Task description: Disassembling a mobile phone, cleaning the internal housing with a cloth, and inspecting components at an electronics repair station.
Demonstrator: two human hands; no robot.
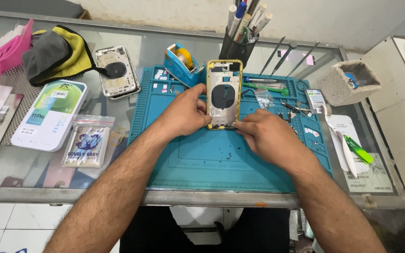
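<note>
A yellow-framed phone housing (224,91) lies open side up on the blue repair mat (212,159), with a dark round coil in its middle. My left hand (186,112) grips its left edge with fingers curled onto the frame. At the housing's bottom end, my right hand (263,133) has its fingertips pinched together; whether they hold a small part cannot be told.
A second silver phone housing (116,71) lies left of the mat near a grey-yellow cloth (57,54). A tape dispenser (180,63), pen cup (237,47), tweezers (287,56), a white box (50,115), a bag of cotton swabs (86,143) and a grey block (350,82) surround the mat.
</note>
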